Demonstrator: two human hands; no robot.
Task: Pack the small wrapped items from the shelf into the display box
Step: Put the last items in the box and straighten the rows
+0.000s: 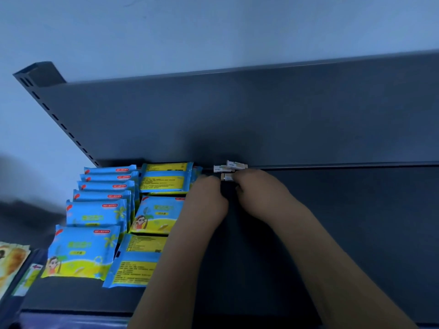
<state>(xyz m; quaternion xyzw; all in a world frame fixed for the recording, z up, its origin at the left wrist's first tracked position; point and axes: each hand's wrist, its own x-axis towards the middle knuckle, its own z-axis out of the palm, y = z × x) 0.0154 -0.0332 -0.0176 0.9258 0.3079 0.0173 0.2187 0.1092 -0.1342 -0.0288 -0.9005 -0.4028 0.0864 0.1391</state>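
Observation:
Several small white wrapped items (230, 165) lie at the back of the dark grey shelf (332, 222), against its rear panel. One more small wrapped item (227, 177) sits just in front of them, between the fingertips of both hands. My right hand (257, 189) has curled fingers and pinches this item at its right end. My left hand (205, 198) is close beside it with fingers curled down at the item's left end; whether it holds anything is hidden. No display box is in view.
Blue and yellow wipe packs (95, 224) stand in rows on the shelf's left half, one row (154, 214) touching my left forearm. Other packets (11, 260) show at the far left edge. The shelf's back panel (261, 119) rises behind the hands.

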